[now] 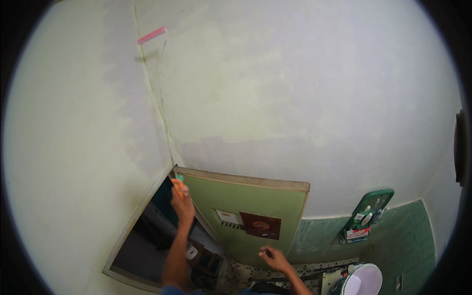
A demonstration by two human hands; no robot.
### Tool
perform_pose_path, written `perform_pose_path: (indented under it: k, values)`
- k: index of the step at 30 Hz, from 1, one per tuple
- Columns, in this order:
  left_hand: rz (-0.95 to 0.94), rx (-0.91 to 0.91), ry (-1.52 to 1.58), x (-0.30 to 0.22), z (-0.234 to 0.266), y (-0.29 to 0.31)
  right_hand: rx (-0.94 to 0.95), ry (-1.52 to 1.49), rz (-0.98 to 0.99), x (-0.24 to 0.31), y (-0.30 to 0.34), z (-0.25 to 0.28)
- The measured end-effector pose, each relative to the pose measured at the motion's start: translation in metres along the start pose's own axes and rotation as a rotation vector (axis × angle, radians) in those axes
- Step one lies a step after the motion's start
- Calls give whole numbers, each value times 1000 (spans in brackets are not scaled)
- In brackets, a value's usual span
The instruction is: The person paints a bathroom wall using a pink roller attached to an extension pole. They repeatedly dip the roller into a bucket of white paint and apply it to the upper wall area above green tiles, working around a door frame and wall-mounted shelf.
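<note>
Left hand (184, 206) clamps the orange grip (177, 188), best hold for a likely top-heavy paint roller (152, 35) at eleven o'clock; right hand (275, 259) curls, grasp unclear.

No wording or number is legible in this view; graphic markings only are identifiable. A round orange-red emblem (260, 225) is located near the centre of the brown panel (257, 234) on the green door (241, 195). The white sheet (229, 217), beside the panel's left edge, bears a small yellow mark (224, 215). Any print on the red-and-white package (359, 233) in the green wall rack (372, 200) is too small to read
</note>
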State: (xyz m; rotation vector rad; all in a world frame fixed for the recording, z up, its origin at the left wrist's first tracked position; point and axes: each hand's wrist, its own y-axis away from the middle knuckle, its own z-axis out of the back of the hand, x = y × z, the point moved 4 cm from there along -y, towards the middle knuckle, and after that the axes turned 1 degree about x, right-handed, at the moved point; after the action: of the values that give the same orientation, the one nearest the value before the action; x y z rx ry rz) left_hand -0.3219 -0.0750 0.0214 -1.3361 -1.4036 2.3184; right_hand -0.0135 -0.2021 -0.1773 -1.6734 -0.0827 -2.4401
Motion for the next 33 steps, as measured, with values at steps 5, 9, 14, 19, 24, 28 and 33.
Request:
perform_pose_path:
  k: [5,9,14,19,24,28,33]
  values:
    - [-58,-13,40,29,16,-68,-25,-26,-201,-74,50,1]
    - [-44,16,67,51,13,-103,-52,-48,-346,-122,81,-3]
    - [26,71,52,69,8,-139,-106,-34,-360,-140,104,-9]
    - [73,40,117,66,15,-147,-85,5,-356,-108,110,-7]
    - [-40,-3,-158,72,11,-155,50,122,-526,-147,120,-16]
    - [-131,-28,-197,78,5,-133,-7,146,-482,-179,131,-26]
    - [41,82,-174,109,-1,-78,-29,136,-513,-212,132,-34]
